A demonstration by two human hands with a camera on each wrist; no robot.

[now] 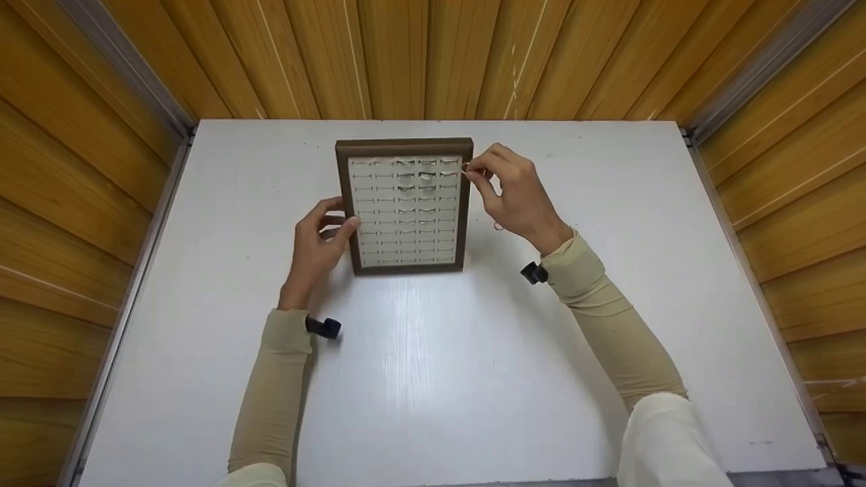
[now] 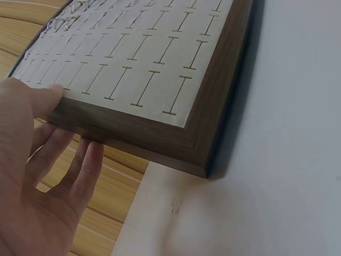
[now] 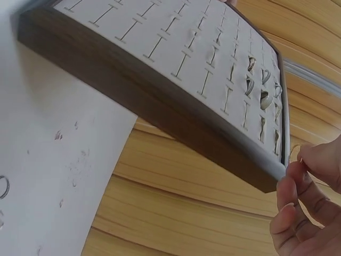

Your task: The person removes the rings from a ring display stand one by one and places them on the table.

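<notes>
A ring display tray [image 1: 404, 147] with a brown wooden frame and a white slotted insert [image 1: 406, 241] stands tilted up on the table. My left hand [image 1: 316, 240] grips its left side, thumb over the front edge and fingers behind, as the left wrist view also shows. Several rings [image 3: 265, 100] sit in slots toward the tray's top. Beside the upper right corner, my right hand [image 1: 519, 193] pinches a thin gold-coloured ring [image 3: 294, 153] between thumb and forefinger. Its other fingers are loosely bent.
The white table [image 1: 406, 406] is enclosed by wood-panelled walls [image 1: 392, 61] at the back and sides. One loose ring [image 3: 4, 186] lies on the tabletop to the tray's right. Black cameras [image 1: 329, 329] are strapped on both wrists.
</notes>
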